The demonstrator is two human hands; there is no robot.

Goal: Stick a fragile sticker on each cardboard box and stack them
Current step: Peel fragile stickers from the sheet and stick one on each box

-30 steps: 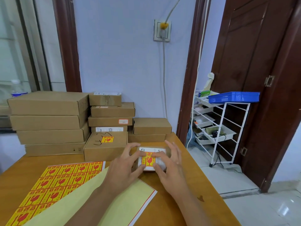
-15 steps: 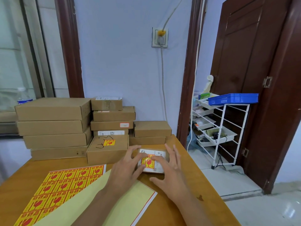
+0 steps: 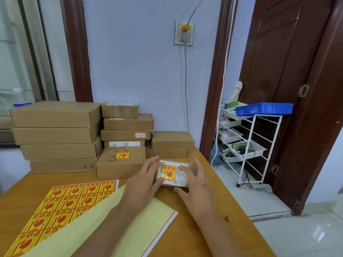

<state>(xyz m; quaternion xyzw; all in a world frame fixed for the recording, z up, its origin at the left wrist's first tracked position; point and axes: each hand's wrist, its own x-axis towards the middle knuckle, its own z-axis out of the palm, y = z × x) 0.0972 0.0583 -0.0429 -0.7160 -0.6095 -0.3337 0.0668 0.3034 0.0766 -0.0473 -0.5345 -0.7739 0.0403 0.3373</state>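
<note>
1. Your left hand [image 3: 143,184] and right hand [image 3: 196,186] flank the small box [image 3: 174,175] on the counter [image 3: 213,229]. The fingers [image 3: 153,166] of both hands are spread and mostly straight, lying against the box's two sides and top edges. The left thumb rests on its near left edge; the right thumb reaches across its near edge.

2. Between your fingertips, a yellow and red fragile sticker [image 3: 168,172] sits on the box's white label. It looks flat and fully stuck down, so this box appears finished as far as stickering goes.

3. Just beyond your left fingers stands a larger stickered box [image 3: 120,164], its own sticker on top. That makes two boxes that visibly carry stickers.

4. Behind that box, further from your fingers, are the plain stacks [image 3: 55,136] against the wall. No fragile sticker shows on any of them from here, though most of their tops are hidden, so you cannot be sure.

5. On the near side of your left wrist lies the sticker sheet [image 3: 61,203], with many stickers remaining, partly covered by a pale yellow backing sheet [image 3: 130,229].

6. Judged from this, the task is in its early part: the box between your fingers has yet to be stacked, probably on the stickered one beside it, and most boxes seem to await stickers.
</note>
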